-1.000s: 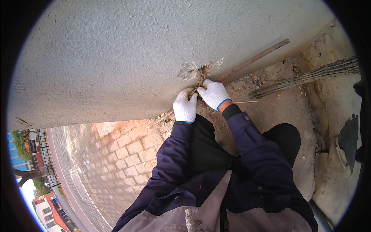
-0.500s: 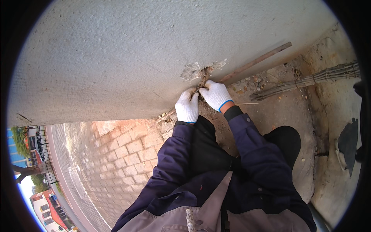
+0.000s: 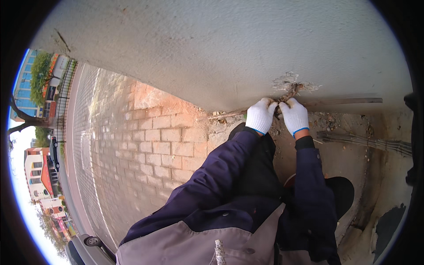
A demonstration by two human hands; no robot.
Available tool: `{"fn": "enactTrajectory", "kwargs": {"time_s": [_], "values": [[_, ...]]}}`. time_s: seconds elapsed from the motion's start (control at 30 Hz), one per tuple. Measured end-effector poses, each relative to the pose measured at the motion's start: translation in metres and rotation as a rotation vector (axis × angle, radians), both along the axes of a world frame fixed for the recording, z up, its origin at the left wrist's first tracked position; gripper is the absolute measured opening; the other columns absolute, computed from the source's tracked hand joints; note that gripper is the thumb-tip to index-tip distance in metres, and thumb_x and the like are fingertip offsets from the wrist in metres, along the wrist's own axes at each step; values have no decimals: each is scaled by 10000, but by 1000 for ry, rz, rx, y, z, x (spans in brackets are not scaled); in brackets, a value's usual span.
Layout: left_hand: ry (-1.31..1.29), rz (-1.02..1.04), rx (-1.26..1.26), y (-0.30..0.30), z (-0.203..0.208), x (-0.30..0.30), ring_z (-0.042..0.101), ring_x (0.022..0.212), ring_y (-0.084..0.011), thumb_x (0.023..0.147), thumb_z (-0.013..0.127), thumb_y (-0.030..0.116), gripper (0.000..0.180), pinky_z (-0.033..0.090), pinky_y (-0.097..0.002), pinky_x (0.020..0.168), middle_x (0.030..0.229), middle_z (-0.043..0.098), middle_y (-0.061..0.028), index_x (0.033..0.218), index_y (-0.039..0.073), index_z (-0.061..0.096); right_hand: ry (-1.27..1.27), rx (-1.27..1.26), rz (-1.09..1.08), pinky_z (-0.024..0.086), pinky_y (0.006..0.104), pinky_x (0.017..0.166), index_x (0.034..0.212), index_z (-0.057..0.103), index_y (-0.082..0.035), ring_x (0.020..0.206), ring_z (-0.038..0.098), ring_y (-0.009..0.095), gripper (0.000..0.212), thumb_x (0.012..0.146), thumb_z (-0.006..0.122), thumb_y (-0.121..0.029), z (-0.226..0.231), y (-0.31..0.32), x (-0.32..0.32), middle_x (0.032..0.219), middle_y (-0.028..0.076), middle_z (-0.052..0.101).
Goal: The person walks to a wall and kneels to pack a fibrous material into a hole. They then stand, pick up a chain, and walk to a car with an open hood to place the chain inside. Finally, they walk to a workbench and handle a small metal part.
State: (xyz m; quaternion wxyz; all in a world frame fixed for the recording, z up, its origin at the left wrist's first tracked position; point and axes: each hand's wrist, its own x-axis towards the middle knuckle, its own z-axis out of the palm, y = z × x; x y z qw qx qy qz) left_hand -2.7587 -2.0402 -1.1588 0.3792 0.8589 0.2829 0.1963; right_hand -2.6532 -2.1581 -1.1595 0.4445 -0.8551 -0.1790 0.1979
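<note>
so the big change in the last second is the viewpoint: it has swung round, putting both white-gloved hands further to the right, with more of the brick paving (image 3: pixel 163 137) and street showing on the left, and a silver car (image 3: pixel 90 249) now poking in at the bottom left. The hands themselves are still bunched at the same spot, so I'd guess the job hasn't moved on much, just a new angle on the same fiddly bit. The thing being worked on is a brown twisted strand (image 3: pixel 289 93) (root, rope or wire, can't tell) coming out of a broken patch (image 3: pixel 282 82) low on the grey wall (image 3: pixel 198 53), running down to the fingertips. Left hand (image 3: pixel 259 117) has thumb and fingers drawn in narrow, looks like a pinch on the strand's lower end; right hand (image 3: pixel 294 117) is pinching it too, right beside the left and a bit nearer the wall. Headcount: two gloves, one strand, one broken patch, one long rod (image 3: pixel 344 101) along the wall base, one bundle of sticks (image 3: pixel 362 140) off to the right, one thin stick (image 3: pixel 227 115) left of the left glove, two cars counting the dark one (image 3: pixel 54 152) up the street
</note>
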Motion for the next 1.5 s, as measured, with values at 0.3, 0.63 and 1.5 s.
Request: {"fn": "enactTrajectory", "kwargs": {"time_s": [0.3,0.63,1.5], "values": [[59,31,19,0,-2,5,721,864,-474,1030,653,389,395,575,-550,770,888,727,-284,970,7,732,-47,22,38,560,519,813,1035,730,14,916,723,480,363,982,684,-341,2,-4,1,934,284,742],[-39,17,-30,-3,-2,2,746,933,-421,994,724,312,295,598,-485,830,1004,766,-229,1058,27,768,-6,20,31,556,533,825,1006,717,16,936,715,487,372,979,685,-353,15,-5,-3,935,293,733],[-213,-141,273,-1,9,-4,716,963,-355,942,691,113,175,584,-443,840,995,748,-146,1086,69,780,-34,-22,32,556,496,809,1018,719,16,924,718,469,363,984,680,-343,0,-4,3,935,281,734]]}}
